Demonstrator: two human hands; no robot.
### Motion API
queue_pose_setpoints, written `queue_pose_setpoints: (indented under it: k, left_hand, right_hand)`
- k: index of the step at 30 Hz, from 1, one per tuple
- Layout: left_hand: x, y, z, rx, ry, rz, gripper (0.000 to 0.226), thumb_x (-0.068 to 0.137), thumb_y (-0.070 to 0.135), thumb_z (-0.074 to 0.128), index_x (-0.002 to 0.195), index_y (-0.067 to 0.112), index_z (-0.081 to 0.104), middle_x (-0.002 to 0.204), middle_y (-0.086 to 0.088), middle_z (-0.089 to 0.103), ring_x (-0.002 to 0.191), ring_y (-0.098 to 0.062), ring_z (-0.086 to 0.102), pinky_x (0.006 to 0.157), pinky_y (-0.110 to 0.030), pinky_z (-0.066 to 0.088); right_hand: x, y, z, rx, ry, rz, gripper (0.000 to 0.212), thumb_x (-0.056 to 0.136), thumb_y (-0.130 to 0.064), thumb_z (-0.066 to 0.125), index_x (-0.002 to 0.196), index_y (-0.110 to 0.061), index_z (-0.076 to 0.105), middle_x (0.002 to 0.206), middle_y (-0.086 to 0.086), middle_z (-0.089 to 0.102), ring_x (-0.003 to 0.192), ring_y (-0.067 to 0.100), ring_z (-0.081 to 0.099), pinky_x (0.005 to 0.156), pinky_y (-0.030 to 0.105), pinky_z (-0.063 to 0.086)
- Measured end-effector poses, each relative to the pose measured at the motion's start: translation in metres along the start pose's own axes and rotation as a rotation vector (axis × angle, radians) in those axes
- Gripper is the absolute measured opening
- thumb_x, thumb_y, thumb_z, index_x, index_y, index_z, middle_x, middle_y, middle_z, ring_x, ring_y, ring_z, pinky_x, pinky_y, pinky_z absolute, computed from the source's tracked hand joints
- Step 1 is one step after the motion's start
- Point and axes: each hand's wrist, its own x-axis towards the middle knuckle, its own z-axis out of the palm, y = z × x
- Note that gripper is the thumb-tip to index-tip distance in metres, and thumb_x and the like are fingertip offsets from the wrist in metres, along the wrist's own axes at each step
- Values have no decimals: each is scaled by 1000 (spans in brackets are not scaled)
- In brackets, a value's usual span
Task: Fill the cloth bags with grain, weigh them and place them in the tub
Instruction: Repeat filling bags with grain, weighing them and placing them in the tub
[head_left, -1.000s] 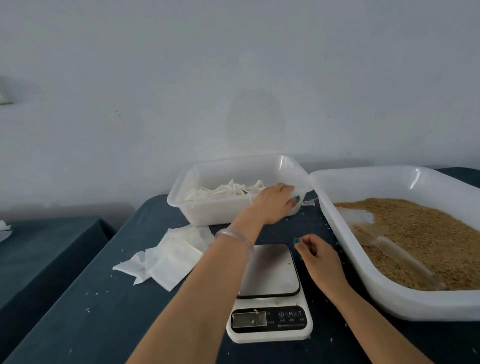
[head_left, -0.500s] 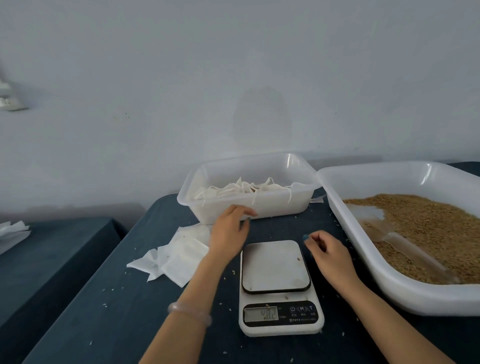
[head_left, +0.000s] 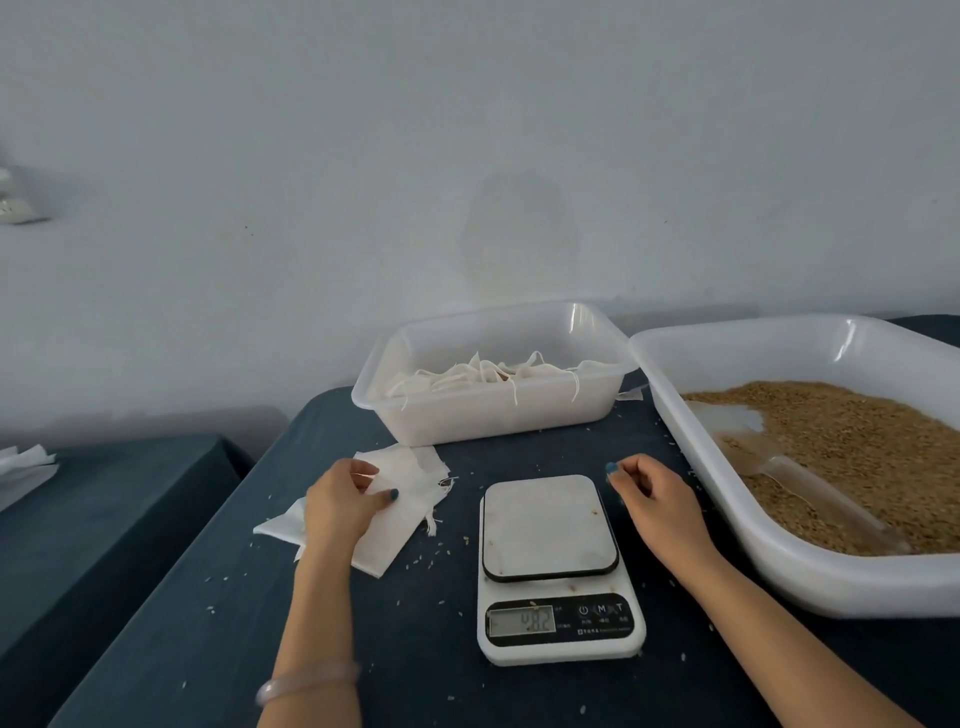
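Left hand (head_left: 343, 501): resting on the flat white cloth bags (head_left: 410, 512), thumb and curled fingers (head_left: 363, 469) grasping the topmost one; pale bangle (head_left: 306, 680) sitting on the forearm.
Right hand (head_left: 660, 499): hovering just right of the scale platform, fingers (head_left: 621, 470) loosely curled and released, grasping nothing visible.
White digital kitchen scale (head_left: 550, 525): standing between the two hands on the dark blue cloth-covered worktop (head_left: 208, 597), display showing digits too blurred for reading.
Flat white cloth bags: lying in a loose stack left of the scale, just in front of the tub.
Small translucent white plastic tub (head_left: 493, 415): standing behind the scale, holding pale drawstring bags (head_left: 483, 374), strings trailing over the front wall.
Large white plastic tray (head_left: 727, 519): sitting at the right, far corner just beside the tub, holding brown grain (head_left: 857, 447).
Clear plastic scoop (head_left: 810, 483): lying in the grain, handle pointing toward the near rim.
Stray grains (head_left: 431, 556): lying scattered on the worktop around the scale.
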Motion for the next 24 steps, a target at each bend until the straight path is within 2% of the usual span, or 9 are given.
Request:
queue_pose_setpoints:
  k: [3,6,11,15,18,20,22,24]
  left_hand:
    - [-4,2,-2,-25,78,-9,25,79,21,82,99,13,69,92,2,69,89,-17,62,75,-29,44]
    - [-6,1,-6,-10,153,-23,18,81,23,80,96,17,72,92,3,72,84,-14,59,70,-28,41]
    - [-5,2,-7,12,256,-26,11,90,27,70,94,17,72,86,4,65,82,-22,59,68,-32,44]
    - [-4,3,-7,35,269,-58,29,97,34,60,81,11,71,69,-4,61,68,-27,56,62,-34,46]
    - [-3,1,-6,39,285,-42,32,100,34,53,87,11,72,69,-5,57,72,-30,55,65,-34,41]
    - [-4,2,-7,-4,323,7,32,101,30,52,89,7,70,76,-8,60,76,-30,54,64,-35,40]
    - [-4,3,-9,-82,423,61,29,100,26,54,89,4,69,91,-13,66,85,-33,58,73,-39,47]
    - [-5,8,-13,-193,545,55,26,98,28,57,88,9,71,89,-8,66,81,-28,59,81,-43,51]
  right_hand:
    - [0,-1,0,1,-2,-3,15,95,-31,59,81,-26,59,73,-3,61,68,9,57,59,22,39]
    - [-1,-1,0,2,-6,0,15,95,-32,59,82,-26,59,75,-4,62,70,9,58,59,22,38]
    - [0,-1,0,3,-9,5,14,95,-33,58,83,-26,59,75,-4,62,71,9,58,60,22,38]
    - [0,-1,0,0,-11,6,14,95,-32,59,84,-25,60,77,-3,63,73,10,59,62,23,41]
    - [0,-2,1,0,-12,6,14,95,-32,59,83,-25,59,76,-3,62,72,10,58,61,23,39]
    - [0,-2,1,2,-12,7,14,95,-31,59,83,-25,60,77,-3,62,73,10,58,61,23,39]
    - [0,-2,1,6,-7,7,14,95,-31,59,83,-25,60,77,-3,62,72,9,58,61,22,38]
    - [0,-2,1,1,-6,9,13,95,-31,59,84,-25,60,77,-3,62,73,9,58,60,22,38]
